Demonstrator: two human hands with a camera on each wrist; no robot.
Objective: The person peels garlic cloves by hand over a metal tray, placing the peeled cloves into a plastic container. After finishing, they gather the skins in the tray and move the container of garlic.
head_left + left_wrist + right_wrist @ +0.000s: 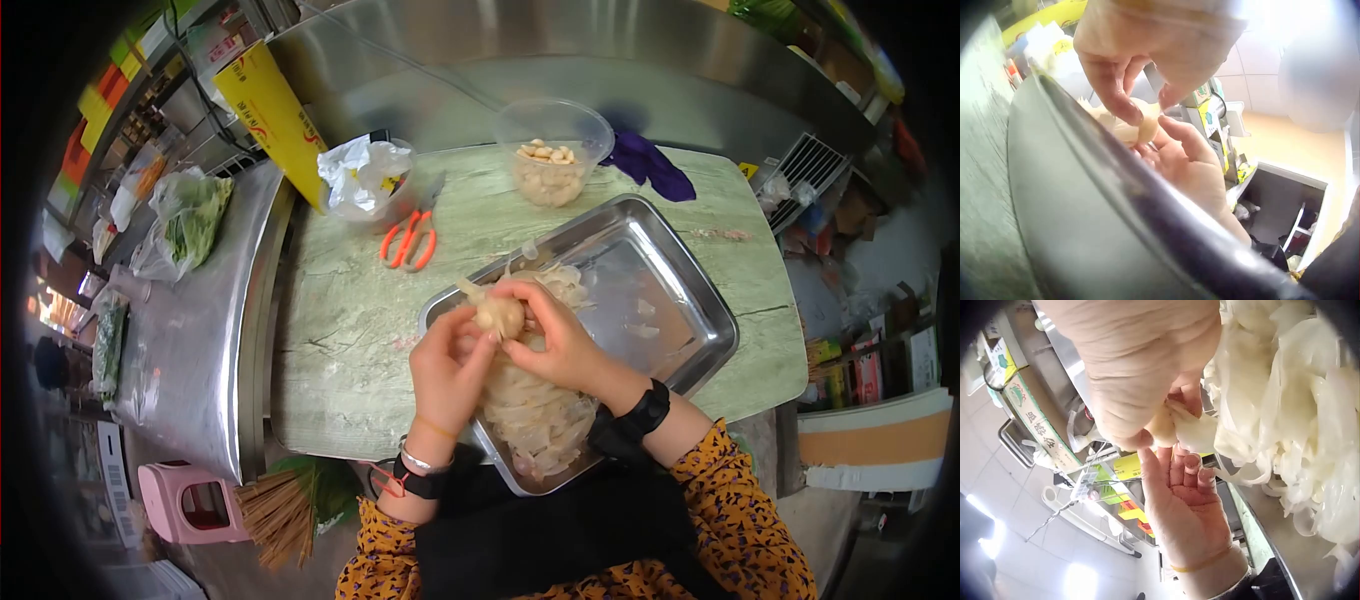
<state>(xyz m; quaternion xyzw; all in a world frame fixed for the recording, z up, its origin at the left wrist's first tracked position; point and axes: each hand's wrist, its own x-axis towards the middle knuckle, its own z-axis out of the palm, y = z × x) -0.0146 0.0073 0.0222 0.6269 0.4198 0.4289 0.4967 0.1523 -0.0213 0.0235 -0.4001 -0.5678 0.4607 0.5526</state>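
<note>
A pale garlic bulb [500,317], stem end up and to the left, sits between both hands above the metal tray [665,285]. My left hand [448,365] holds its left side with curled fingers and thumb. From the other side my right hand [558,345] pinches it; the right wrist view shows this hand's thumb and fingers on the garlic from above, with a strip of skin hanging beside it. Beneath the hands, a thick heap of loose, translucent garlic skins [1285,406] fills the tray's left part.
Behind the tray stands a clear bowl [510,130] of peeled cloves [548,175], with a purple cloth [655,165] to its right. Orange-handled scissors [410,242] lie left of the tray, near a tub [375,205] with crumpled white plastic. A steel counter [200,340] borders the table's left side.
</note>
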